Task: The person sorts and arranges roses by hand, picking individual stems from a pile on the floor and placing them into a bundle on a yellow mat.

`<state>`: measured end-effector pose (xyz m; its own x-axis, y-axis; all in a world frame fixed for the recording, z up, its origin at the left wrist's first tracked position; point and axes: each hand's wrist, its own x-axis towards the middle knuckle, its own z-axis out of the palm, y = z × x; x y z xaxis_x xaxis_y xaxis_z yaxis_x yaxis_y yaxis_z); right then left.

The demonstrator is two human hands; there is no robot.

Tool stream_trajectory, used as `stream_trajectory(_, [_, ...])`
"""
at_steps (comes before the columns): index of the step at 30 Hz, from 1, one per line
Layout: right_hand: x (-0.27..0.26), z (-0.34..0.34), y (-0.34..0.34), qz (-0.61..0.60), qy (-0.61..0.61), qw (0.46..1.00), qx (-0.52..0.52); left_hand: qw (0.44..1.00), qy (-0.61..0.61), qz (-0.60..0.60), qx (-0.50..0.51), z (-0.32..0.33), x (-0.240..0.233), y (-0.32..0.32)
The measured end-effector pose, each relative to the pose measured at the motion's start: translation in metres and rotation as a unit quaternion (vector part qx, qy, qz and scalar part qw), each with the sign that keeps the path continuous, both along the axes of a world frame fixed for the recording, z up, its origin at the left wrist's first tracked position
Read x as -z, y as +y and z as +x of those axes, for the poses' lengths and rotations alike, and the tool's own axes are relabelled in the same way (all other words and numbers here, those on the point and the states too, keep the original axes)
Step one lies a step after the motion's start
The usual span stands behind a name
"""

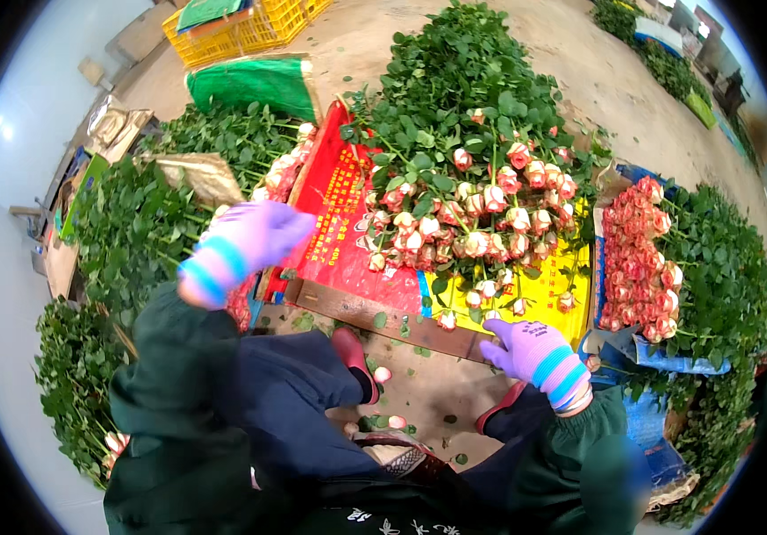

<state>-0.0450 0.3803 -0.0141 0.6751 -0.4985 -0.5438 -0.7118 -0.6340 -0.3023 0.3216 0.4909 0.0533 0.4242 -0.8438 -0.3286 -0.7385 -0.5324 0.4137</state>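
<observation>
My left hand (253, 237), in a purple knitted glove with blue cuff stripes, is raised beside the left edge of a red printed sack sheet (340, 221). Its fingers lie close together, and whether anything is inside them is hidden. Gloved the same way, my right hand (527, 351) hovers at the near edge of a yellow printed sheet (464, 311), fingers apart, nothing visible in them. Just beyond it lie loose pink-and-cream roses (484, 244), heads towards me, with their leafy stems (464, 73) stretching away. One low rose head (447, 321) hangs near the board's edge.
Bundled roses (638, 261) stand at the right beside blue sheeting (648, 428). More leafy roses (132, 227) are stacked at the left. A wooden board (357, 311) edges the work surface. Yellow crates (250, 30) stand behind; fallen rose heads (382, 374) lie on the floor.
</observation>
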Motion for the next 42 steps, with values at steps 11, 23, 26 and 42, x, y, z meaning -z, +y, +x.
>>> stream_trajectory(11, [0.024,-0.011,-0.048,-0.133,-0.169,0.976,0.033,0.911,0.36,0.01,-0.202,-0.115,0.271,-0.211])
stream_trajectory(23, [0.01,-0.019,-0.042,-0.111,-0.131,0.985,0.02,0.697,0.695,-0.165,-0.068,-0.14,0.039,-0.138])
stream_trajectory(26, [0.003,-0.003,-0.032,-0.078,-0.186,0.979,0.034,0.743,0.642,-0.19,-0.019,-0.156,0.008,-0.081])
stream_trajectory(42, [-0.01,0.069,-0.044,0.409,-0.449,0.741,0.287,0.75,0.656,-0.009,0.084,-0.193,0.025,-0.038])
